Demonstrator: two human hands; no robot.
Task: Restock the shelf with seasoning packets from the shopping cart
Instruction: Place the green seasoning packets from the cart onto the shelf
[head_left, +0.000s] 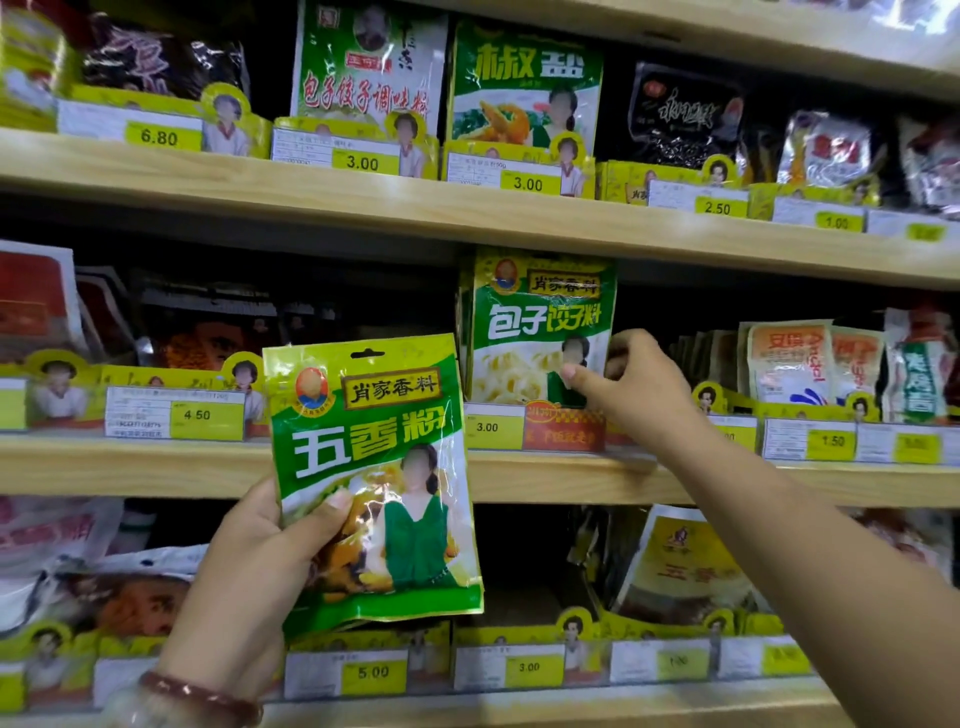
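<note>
Green packet (371, 478) stands upright at frame centre, long axis vertical, gripped by left hand (249, 566); right hand (631, 376) pinches shelved packet (540, 332).

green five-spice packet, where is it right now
Head view, lower centre: the green plastic five-spice packet is held by the left hand, off the shelf, left of the shelved green dumpling-seasoning packet.

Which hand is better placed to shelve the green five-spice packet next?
Left. The left hand already grips the green five-spice packet; the right hand is occupied pinching the green dumpling-seasoning packet standing on the middle shelf.
</note>
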